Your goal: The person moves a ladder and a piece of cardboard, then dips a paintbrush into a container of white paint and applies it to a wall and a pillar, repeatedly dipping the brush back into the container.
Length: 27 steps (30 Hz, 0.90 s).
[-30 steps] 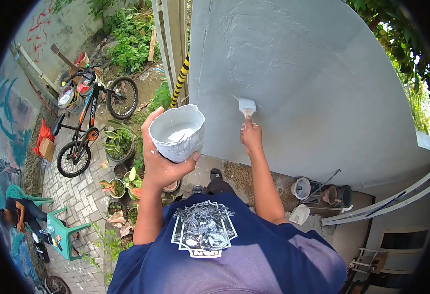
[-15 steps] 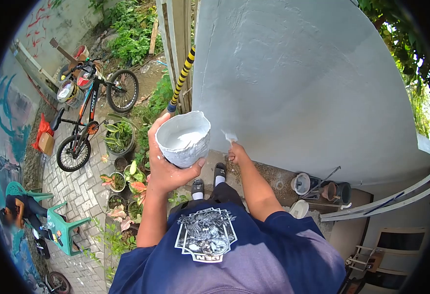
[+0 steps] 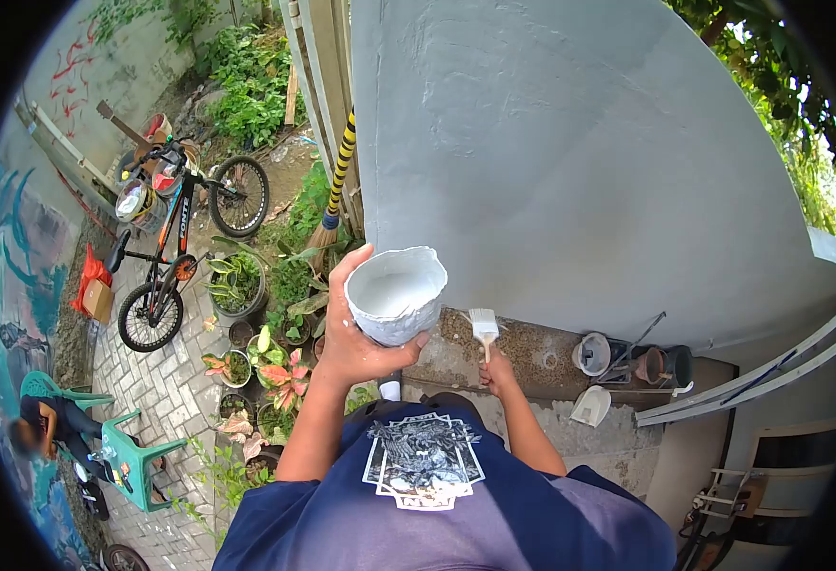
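My left hand (image 3: 366, 347) is wrapped round a rough-edged, paint-crusted cup (image 3: 396, 324) with white paint (image 3: 394, 290) inside, held up in front of my chest. In my right hand (image 3: 497, 371) is a paintbrush (image 3: 484, 325), gripped by its handle with the white bristles pointing up and away from me. The brush is to the right of the cup and lower in view, apart from it. Behind both stands a large grey wall (image 3: 570, 162); the bristles appear over the ground strip at its foot.
Potted plants (image 3: 237, 281), a bicycle (image 3: 166, 243) and a striped broom (image 3: 340, 176) stand to the left. A person (image 3: 51, 423) sits by a green plastic table (image 3: 137, 457). Buckets (image 3: 591, 354) and a white scoop-like container (image 3: 589, 406) lie right, near curved pale rails (image 3: 742, 381).
The paintbrush has come away from the wall, back towards me and slightly right, its bristles now plainly visible. The cup has shifted right and lower in view. My view has tilted a little.
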{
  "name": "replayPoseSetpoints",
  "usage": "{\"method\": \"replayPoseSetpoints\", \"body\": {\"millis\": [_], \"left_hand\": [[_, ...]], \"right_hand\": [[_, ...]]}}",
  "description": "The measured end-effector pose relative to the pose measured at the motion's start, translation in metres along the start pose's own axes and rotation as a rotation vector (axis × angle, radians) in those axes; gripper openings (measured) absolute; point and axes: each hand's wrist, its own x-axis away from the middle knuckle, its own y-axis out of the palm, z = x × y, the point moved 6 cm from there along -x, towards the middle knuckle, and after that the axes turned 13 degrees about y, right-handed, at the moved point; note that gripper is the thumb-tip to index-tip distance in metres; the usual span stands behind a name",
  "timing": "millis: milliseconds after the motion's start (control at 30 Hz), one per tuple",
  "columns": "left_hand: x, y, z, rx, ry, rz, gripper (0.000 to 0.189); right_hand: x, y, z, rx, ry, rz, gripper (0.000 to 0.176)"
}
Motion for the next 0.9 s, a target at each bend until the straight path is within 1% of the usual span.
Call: {"method": "replayPoseSetpoints", "body": {"millis": [33,100,167,233,300,367,433,500,533,567,633,667,733,767,800,833,867,900], "left_hand": [[0.000,0.011,0.003,0.020,0.022,-0.035,0.108],[0.001,0.032,0.012,0.040,0.030,-0.092,0.109],[0.008,0.057,0.021,-0.015,0.112,-0.182,0.113],[0.013,0.086,0.037,0.040,0.140,-0.218,0.114],[0.026,0.116,0.050,0.147,0.168,-0.240,0.116],[0.039,0.147,0.067,0.173,0.196,-0.272,0.117],[0.054,0.174,0.084,0.200,0.228,-0.299,0.118],[0.070,0.199,0.103,0.104,0.288,-0.342,0.116],[0.076,0.213,0.118,0.134,0.348,-0.342,0.115],[0.086,0.227,0.127,0.150,0.354,-0.358,0.115],[0.104,0.247,0.143,0.346,0.322,-0.333,0.113],[0.113,0.257,0.149,0.419,0.295,-0.341,0.115],[0.127,0.272,0.166,0.421,0.297,-0.358,0.115],[0.133,0.278,0.173,0.409,0.303,-0.362,0.115],[0.139,0.283,0.179,0.417,0.303,-0.371,0.115],[0.146,0.289,0.183,0.421,0.301,-0.421,0.117],[0.151,0.296,0.188,0.423,0.299,-0.471,0.119],[0.155,0.300,0.193,0.427,0.301,-0.478,0.119]], "right_hand": [[0.016,-0.005,-0.018,0.058,-0.133,0.009,0.034],[0.073,-0.016,-0.057,0.046,-0.347,0.035,0.035],[0.157,-0.034,-0.099,0.107,-0.534,0.013,0.036],[0.256,-0.058,-0.128,0.180,-0.760,-0.002,0.040],[0.358,-0.088,-0.136,0.332,-0.977,0.018,0.042],[0.446,-0.102,-0.126,0.309,-1.166,-0.001,0.040],[0.529,-0.104,-0.112,0.581,-1.296,0.009,0.039],[0.579,-0.109,-0.094,0.855,-1.371,0.073,0.039],[0.597,-0.110,-0.084,0.943,-1.360,0.160,0.037],[0.608,-0.115,-0.076,0.928,-1.358,0.182,0.037],[0.627,-0.121,-0.059,1.088,-1.434,0.318,0.032],[0.637,-0.124,-0.053,1.076,-1.428,0.337,0.032],[0.653,-0.128,-0.041,1.248,-1.343,0.456,0.024],[0.661,-0.132,-0.037,1.241,-1.337,0.467,0.024],[0.664,-0.134,-0.031,1.344,-1.300,0.507,0.027],[0.668,-0.136,-0.026,1.447,-1.261,0.545,0.029],[0.674,-0.136,-0.023,1.487,-1.235,0.595,0.026],[0.678,-0.137,-0.021,1.480,-1.233,0.601,0.026]]}}
